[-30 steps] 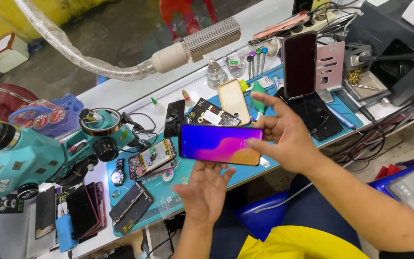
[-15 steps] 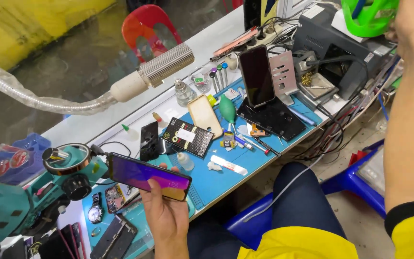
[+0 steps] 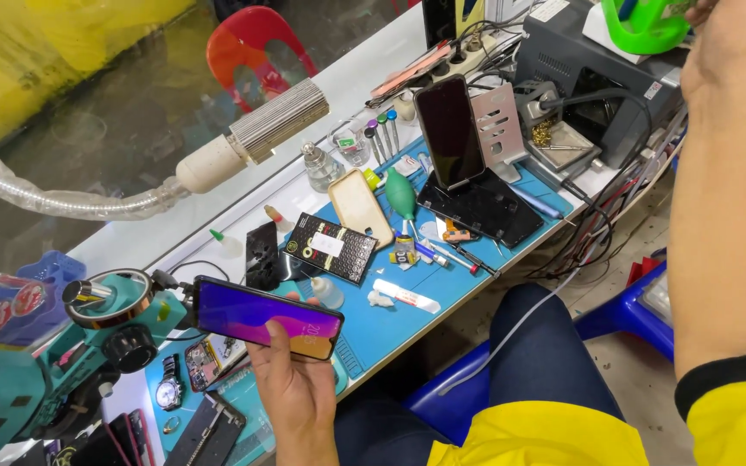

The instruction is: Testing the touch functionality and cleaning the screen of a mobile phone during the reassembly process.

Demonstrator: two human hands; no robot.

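Purple-lit phone: lies flat across the left hand's palm, screen up and glowing violet to orange, low over the near edge of the table, so the display faces the wearer.
Left hand: cupped under the phone, thumb laid over its near long edge and fingertips curled round the far one; closed on it, not spread.
Blue mat: covers the work area of the table just beyond the phone, keeping small parts and tools together.
Teal microscope: stands at the left, just beside the phone's far end.
Black phone on stand: propped upright farther back, screen dark.
Right hand: raised to the far upper right, by a green container; fingers are cut off by the frame edge, so I cannot tell whether it grips anything.
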